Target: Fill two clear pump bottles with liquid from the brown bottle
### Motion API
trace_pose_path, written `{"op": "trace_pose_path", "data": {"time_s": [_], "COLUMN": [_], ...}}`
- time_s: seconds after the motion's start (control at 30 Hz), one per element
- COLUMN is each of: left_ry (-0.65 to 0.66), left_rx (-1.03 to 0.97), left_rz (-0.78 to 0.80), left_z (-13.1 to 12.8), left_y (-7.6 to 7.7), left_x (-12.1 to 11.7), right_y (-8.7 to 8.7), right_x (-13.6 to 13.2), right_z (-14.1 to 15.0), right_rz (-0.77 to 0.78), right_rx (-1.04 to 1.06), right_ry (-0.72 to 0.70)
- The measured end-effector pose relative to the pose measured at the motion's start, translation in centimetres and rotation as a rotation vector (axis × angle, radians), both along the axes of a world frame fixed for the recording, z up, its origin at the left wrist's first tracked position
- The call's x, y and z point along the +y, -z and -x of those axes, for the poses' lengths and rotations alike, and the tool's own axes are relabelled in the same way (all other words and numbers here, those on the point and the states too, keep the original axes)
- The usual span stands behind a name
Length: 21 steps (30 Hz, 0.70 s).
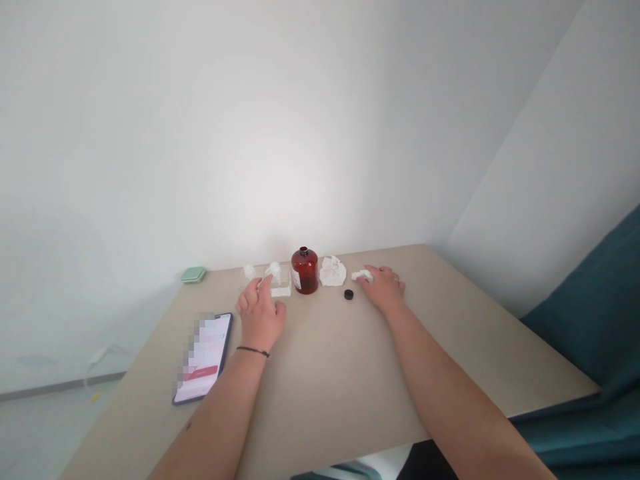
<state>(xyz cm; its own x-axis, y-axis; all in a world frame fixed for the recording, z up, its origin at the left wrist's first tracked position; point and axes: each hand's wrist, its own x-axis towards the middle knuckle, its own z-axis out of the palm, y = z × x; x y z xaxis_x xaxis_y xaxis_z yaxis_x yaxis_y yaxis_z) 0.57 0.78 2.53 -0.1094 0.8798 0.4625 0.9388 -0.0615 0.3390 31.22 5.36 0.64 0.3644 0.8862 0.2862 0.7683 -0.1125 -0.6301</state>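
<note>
My left hand (260,317), with a thin dark band at the wrist, reaches over the near side of a clear low container (281,291). Its fingers are apart and the thumb stands away from them. White cotton-like wads (274,269) show at the container, just beyond the fingertips; whether I touch them I cannot tell. Low on the table, my right hand (386,287) has a small crumpled white tissue (361,275) between thumb and index finger. A black cap (349,294) lies to its left. Between my hands stands an uncapped amber bottle (305,272), upright, its label partly visible.
Beside the bottle lies a crumpled white paper (333,271). A lit phone (205,360) rests left of my left forearm. Green square pads (193,275) sit at the back left corner of the beige table (330,380). A wall rises behind; a teal curtain (590,287) hangs right.
</note>
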Motion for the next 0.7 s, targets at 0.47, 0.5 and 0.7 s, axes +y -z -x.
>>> {"op": "trace_pose_path", "data": {"time_s": [0.47, 0.5, 0.7], "left_ry": [0.637, 0.634, 0.655], "left_rx": [-0.616, -0.651, -0.777], "left_rz": [-0.076, -0.054, 0.016], "left_z": [-2.1, -2.0, -1.7], "left_y": [3.2, 3.4, 3.4], "left_x": [2.2, 2.3, 2.5], "right_y": [-3.4, -3.7, -5.3], "right_x": [2.7, 3.0, 3.5], "right_z": [9.7, 10.4, 11.7], "right_rz": [-0.1, -0.078, 0.026], "right_rx": [0.751, 0.894, 1.216], "right_ry": [-0.539, -0.6, -0.709]}}
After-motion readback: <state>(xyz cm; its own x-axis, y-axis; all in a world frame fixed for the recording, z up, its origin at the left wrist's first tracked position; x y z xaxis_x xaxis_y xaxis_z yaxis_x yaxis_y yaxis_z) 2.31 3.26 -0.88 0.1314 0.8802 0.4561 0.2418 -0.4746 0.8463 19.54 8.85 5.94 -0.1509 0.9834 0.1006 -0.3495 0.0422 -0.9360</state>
